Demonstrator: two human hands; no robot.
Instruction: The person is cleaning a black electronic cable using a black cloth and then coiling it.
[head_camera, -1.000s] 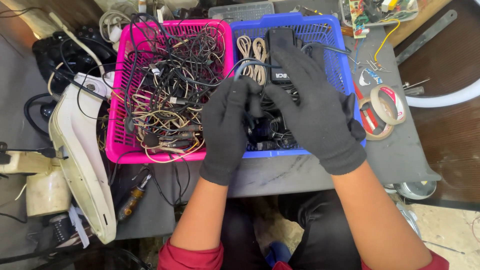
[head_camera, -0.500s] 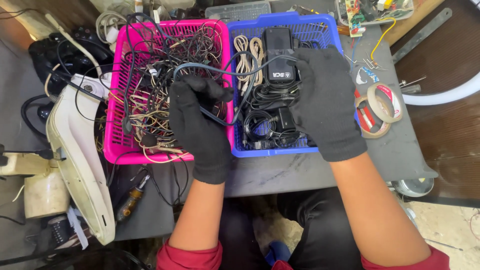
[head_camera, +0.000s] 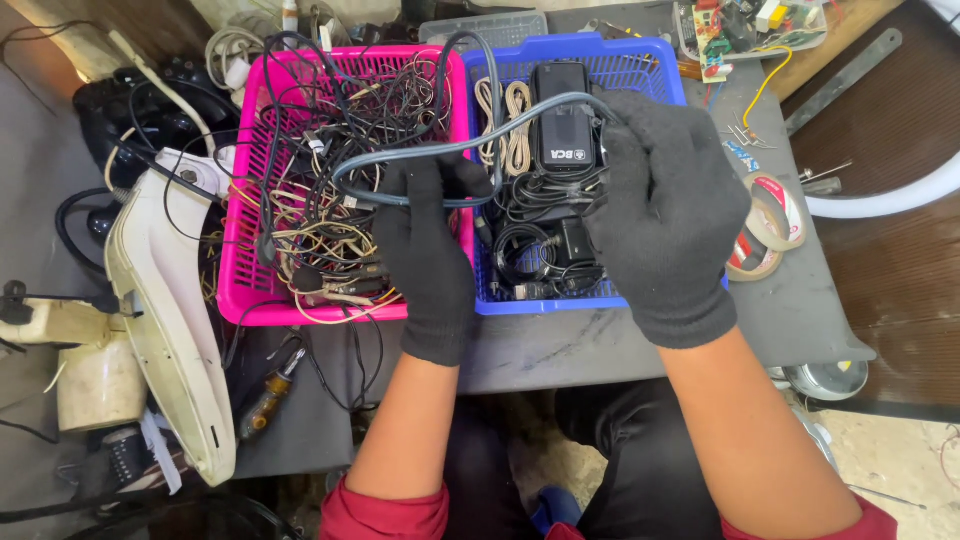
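"So what was the table like?"

"I saw a grey table (head_camera: 600, 345), dark and a bit scratched. A pink basket (head_camera: 240, 300) full of thin wires sat on it, touching a blue basket (head_camera: 655, 60) that held black cords and a black box."

"And my hands?"

"I saw the left hand (head_camera: 430, 250) in a black glove, curled shut on a grey cable (head_camera: 420, 152). The right hand (head_camera: 670, 210), gloved too, was closed on the other end of it, over the blue basket. The cable made a loop across both baskets."

"What else was near?"

"Some tape rolls (head_camera: 770, 225) lay just right of the blue basket. A green circuit board (head_camera: 715, 25) sat at the far edge. A white plastic shell (head_camera: 160, 330) leaned off the left side, with a screwdriver (head_camera: 265, 395) near it on the table."

"And the room?"

"I saw a brown wooden floor (head_camera: 900, 290) to the right and more dark cords piled on the left. I could not tell much else."
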